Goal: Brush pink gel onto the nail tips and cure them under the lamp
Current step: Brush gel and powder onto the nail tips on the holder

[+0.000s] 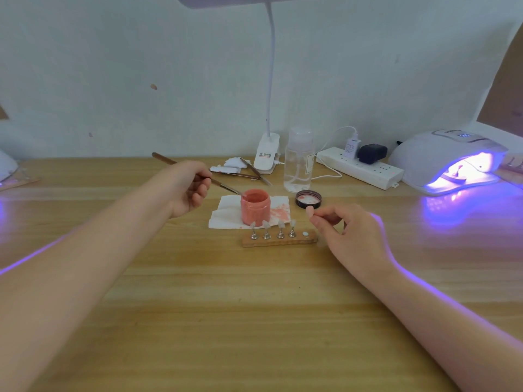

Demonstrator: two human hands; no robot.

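STEP gel loading | desk [254,306] | lamp [450,162] lit at 2 o'clock | jar [255,206] centre | left hand [188,188] fingers grasp brush [223,186], its end at the jar mouth | right hand [348,230] fingers pinch pink nail tip [310,211] at 3 o'clock of jar | NEXT likely needs a steady stroke onto tip

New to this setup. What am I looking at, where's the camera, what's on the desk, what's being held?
No machine here: a person works with bare hands, filmed by one wide-angle camera on their head, looking down at a wooden table. The left hand holds a brush with its tip at the open jar of pink gel, which stands on a paper towel. The right hand pinches one pink nail tip. In front lies a wooden strip with four nail tips on small stands. The jar's lid lies beside it. At far right a curing lamp glows violet.
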